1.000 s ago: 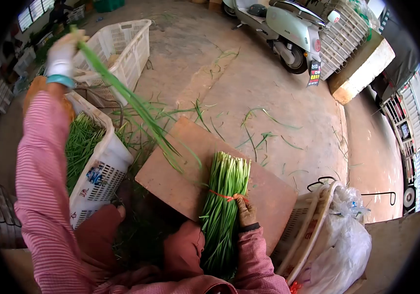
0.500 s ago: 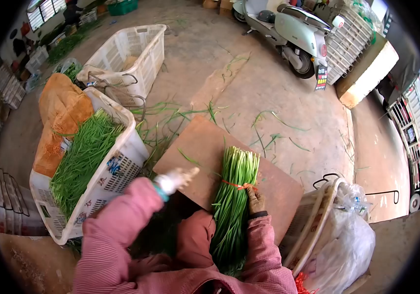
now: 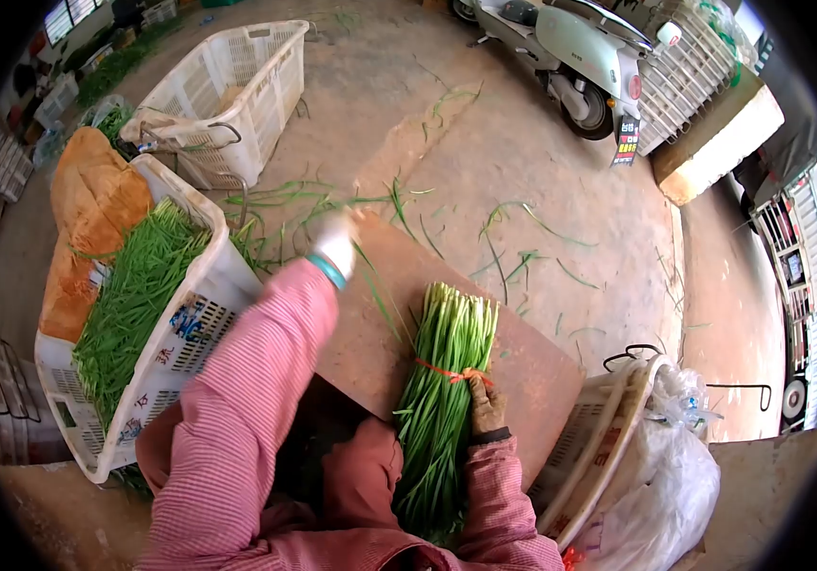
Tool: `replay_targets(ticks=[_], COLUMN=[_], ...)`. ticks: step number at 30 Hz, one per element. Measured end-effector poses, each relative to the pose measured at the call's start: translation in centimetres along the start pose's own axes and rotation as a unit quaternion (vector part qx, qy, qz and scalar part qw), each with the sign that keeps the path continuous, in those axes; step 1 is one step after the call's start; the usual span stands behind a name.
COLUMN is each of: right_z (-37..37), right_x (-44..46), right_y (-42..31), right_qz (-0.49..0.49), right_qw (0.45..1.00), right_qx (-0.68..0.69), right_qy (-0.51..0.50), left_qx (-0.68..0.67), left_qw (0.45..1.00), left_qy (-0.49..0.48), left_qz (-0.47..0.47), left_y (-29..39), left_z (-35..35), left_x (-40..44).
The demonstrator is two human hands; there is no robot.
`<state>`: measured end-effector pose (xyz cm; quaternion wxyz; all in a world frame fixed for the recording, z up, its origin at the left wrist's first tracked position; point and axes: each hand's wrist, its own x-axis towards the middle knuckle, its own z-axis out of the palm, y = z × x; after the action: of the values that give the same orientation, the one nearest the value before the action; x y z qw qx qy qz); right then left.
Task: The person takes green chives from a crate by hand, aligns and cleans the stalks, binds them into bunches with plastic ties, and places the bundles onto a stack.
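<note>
One bunch of greens (image 3: 447, 343) is lying partly on the board (image 3: 361, 343), a red tie (image 3: 437, 369) already circling it; the right hand (image 3: 488, 407) is pinching that tie. The left hand (image 3: 336, 246) is blurring, grip unclear. Loose greens (image 3: 137, 305) are sitting untied in a crate (image 3: 201, 285).

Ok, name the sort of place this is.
Probably a vegetable packing shed: a red-tied bundle of long green stalks rests partly on a flat brown board, a white plastic crate holds more greens, and green leaves litter the brownish floor.
</note>
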<state>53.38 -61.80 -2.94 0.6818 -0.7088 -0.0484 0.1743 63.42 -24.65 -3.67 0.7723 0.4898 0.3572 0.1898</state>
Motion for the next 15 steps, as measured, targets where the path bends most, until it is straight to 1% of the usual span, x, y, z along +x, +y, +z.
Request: replay_targets(ticks=[1,2,3,4,5,6,7,8,9,10,12,13,14,15], right_z=[0.0,0.1,0.2,0.1,-0.1,0.0,-0.1,-0.2,-0.3,-0.2,-0.2,-0.2,-0.3,-0.6], right_x=[0.0,0.0,0.0,0.1,0.2,0.3,0.2,0.2,0.2,0.2,0.0,-0.1,-0.3,-0.3], right_y=[0.1,0.2,0.1,0.1,0.1,0.2,0.3,0.3,0.3,-0.1,-1.1,-1.1,-1.2,-1.3], right_qz=[-0.005,-0.010,-0.019,-0.018,-0.017,-0.017,-0.018,-0.014,-0.011,-0.014,-0.001,0.000,-0.066,-0.101], right_qw=[1.000,1.000,1.000,1.000,1.000,0.999,0.999,0.999,0.999,0.999,0.999,0.999,0.998,0.993], right_qx=[0.006,0.013,0.015,0.018,0.023,0.030,0.033,0.032,0.032,0.033,0.046,0.040,-0.023,-0.058], right_qy=[0.002,0.004,0.009,0.010,-0.003,-0.015,-0.009,-0.010,-0.011,-0.008,-0.024,-0.026,0.002,0.015], left_qx=[-0.046,0.065,0.177,0.490,0.648,0.709,0.701,0.680,0.680,0.677,0.704,0.661,0.619,0.585], left_qw=[0.994,0.982,0.948,0.792,0.543,0.456,0.458,0.477,0.500,0.600,0.631,0.692,0.739,0.763], left_qy=[0.076,0.120,0.180,0.276,0.404,0.406,0.377,0.331,0.280,0.172,-0.012,-0.105,-0.168,-0.201], left_qz=[0.064,0.134,0.192,0.237,0.350,0.352,0.395,0.448,0.458,0.390,0.325,0.270,0.209,0.188], left_y=[4.0,8.3,16.0,19.9,20.3,21.0,20.3,18.2,14.9,11.3,2.0,-0.9,-3.1,-5.2], left_z=[-0.5,-3.0,-3.8,-4.3,-6.0,-6.6,-6.4,-6.2,-5.8,-4.4,-2.5,-1.3,-0.1,0.8], left_x=[0.7,0.4,-4.3,-6.1,-4.6,-5.8,-7.6,-8.9,-9.8,-12.3,-15.2,-17.6,-19.0,-19.9])
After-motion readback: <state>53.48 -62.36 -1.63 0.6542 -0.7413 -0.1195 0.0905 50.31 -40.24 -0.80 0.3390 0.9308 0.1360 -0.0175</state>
